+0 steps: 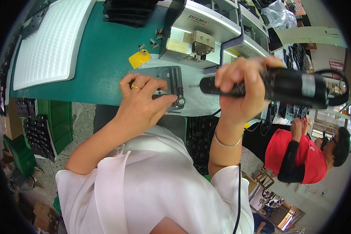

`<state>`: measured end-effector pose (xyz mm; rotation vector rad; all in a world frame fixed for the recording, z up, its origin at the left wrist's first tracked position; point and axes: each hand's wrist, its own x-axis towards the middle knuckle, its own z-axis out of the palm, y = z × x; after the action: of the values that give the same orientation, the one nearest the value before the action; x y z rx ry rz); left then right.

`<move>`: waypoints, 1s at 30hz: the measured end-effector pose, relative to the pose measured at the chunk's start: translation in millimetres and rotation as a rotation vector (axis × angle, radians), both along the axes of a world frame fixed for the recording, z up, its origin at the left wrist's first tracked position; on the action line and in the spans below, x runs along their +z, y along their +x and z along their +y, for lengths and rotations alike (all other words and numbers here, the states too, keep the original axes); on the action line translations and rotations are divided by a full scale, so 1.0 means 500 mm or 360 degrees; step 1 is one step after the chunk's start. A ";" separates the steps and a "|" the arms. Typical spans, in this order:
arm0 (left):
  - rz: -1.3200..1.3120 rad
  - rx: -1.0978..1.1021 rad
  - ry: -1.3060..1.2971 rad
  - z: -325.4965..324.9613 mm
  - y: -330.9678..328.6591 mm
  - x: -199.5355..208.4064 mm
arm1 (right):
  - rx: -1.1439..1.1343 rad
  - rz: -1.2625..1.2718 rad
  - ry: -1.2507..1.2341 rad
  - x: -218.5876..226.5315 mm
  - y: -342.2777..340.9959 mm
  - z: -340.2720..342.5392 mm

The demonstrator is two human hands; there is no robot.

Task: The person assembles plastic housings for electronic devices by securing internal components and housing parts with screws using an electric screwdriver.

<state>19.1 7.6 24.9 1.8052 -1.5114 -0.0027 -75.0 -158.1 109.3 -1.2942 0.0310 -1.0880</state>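
On the table in front of me lies a dark grey rectangular block-like part (pixel 176 80) with a raised right edge and a small round metal piece at its near right corner. My left hand (pixel 142 93) is curled over its near left side, thumb stretched toward that metal piece, and steadies it. To the right, my right hand (pixel 243 84) is wrapped around a black electric screwdriver (pixel 292 86), held almost level above the table. Its thin bit points left at the part and stays apart from it. Motion smears the screwdriver and the right hand.
Behind stands a grey-white machine (pixel 206 19) with a metal fixture. A yellow tag (pixel 139 59) and several small metal pieces (pixel 154 41) lie left of it. A white ribbed tray (pixel 46 43) sits at far left. A co-worker in a red vest (pixel 296 156) is at right.
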 end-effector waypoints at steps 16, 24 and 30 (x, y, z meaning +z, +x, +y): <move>-0.0167 -0.0026 -0.0011 -0.017 -0.011 -0.013 | -0.0211 0.0221 0.0052 -0.049 -0.071 0.078; -0.0126 -0.0019 -0.0004 -0.020 -0.010 -0.017 | -0.0201 0.0176 0.0088 -0.050 -0.072 0.083; -0.0121 -0.0038 0.0006 -0.021 -0.007 -0.014 | -0.0262 0.0176 0.0095 -0.044 -0.076 0.087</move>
<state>15.7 -2.7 17.9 1.8082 -1.5866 0.0522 -112.8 -114.3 87.3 -1.3142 0.2546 -1.1453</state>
